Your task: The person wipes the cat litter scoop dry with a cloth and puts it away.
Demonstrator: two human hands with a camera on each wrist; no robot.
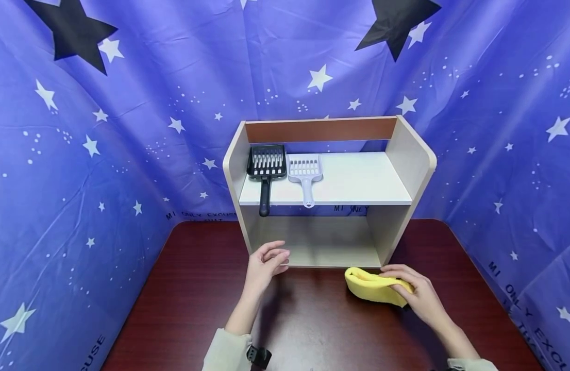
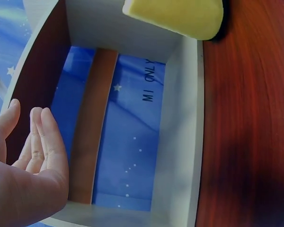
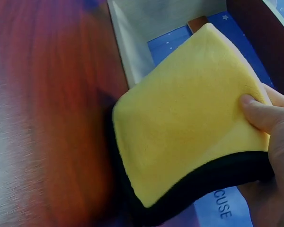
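Note:
A folded yellow cloth [image 1: 375, 289] with a dark edge is pinched between the thumb and fingers of my right hand [image 1: 417, 293], at the front right of a small shelf unit [image 1: 336, 178]. The right wrist view shows the thumb lying on the flat face of the yellow cloth [image 3: 184, 113]. My left hand [image 1: 265, 265] hovers before the lower compartment, its fingers loosely bent and holding nothing. In the left wrist view that hand [image 2: 35, 165] shows relaxed fingers, apart from the shelf. On the upper board lie a black slotted scoop [image 1: 266, 164] and a pale lavender slotted scoop [image 1: 305, 169], handles forward.
The shelf unit stands at the back of a dark red wooden table [image 1: 197, 288]. Its side panels rise above the upper board, and a brown strip [image 1: 319, 131] crosses the back. Blue star-patterned curtains [image 1: 104, 170] enclose the table at the back and both sides.

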